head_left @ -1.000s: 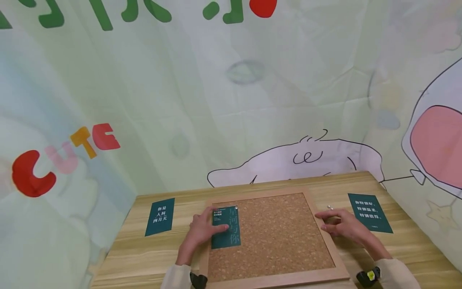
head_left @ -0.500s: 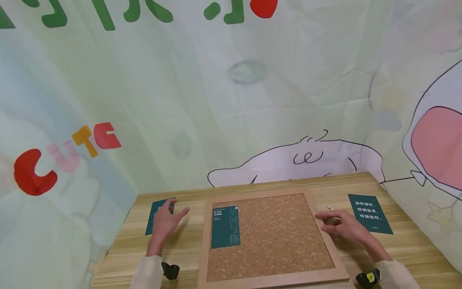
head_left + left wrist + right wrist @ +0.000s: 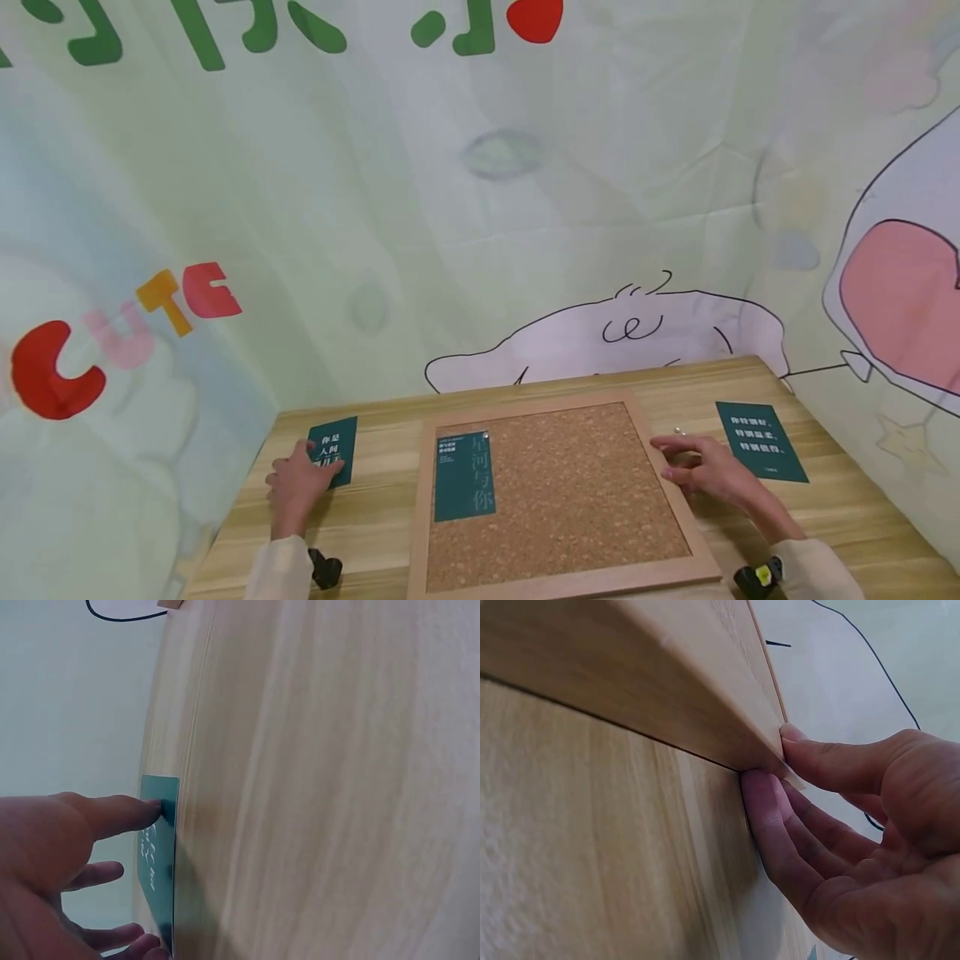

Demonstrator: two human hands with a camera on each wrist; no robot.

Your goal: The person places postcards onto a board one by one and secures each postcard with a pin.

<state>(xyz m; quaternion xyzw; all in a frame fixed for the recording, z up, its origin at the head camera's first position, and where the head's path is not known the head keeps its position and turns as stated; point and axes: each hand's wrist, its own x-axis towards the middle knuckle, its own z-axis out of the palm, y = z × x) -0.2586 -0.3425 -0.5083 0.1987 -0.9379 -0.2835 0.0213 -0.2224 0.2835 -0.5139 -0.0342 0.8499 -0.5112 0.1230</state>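
My left hand point(image 3: 296, 487) is spread over a dark green card point(image 3: 344, 431) with white writing, which lies on the left of the table. In the left wrist view the thumb touches the card point(image 3: 166, 859) near one end, and the other fingertips are at its far end. My right hand point(image 3: 712, 472) holds the right side of a wood-framed cork board point(image 3: 577, 500). In the right wrist view its thumb is on the top of the frame point(image 3: 705, 690), with the forefinger against the side. Another green card point(image 3: 459, 487) lies at the board's upper left, with a small pin point(image 3: 486, 435) at its top right corner.
A third green card point(image 3: 763, 442) lies on the wooden table point(image 3: 375, 533) to the right of the board. Small shiny pins point(image 3: 679, 431) are just beyond my right hand. A printed cloth backdrop point(image 3: 375, 208) stands behind the table.
My left hand has left the card on the cork board and moved left, down onto the card on the table. My right hand has stayed at the board's right side.
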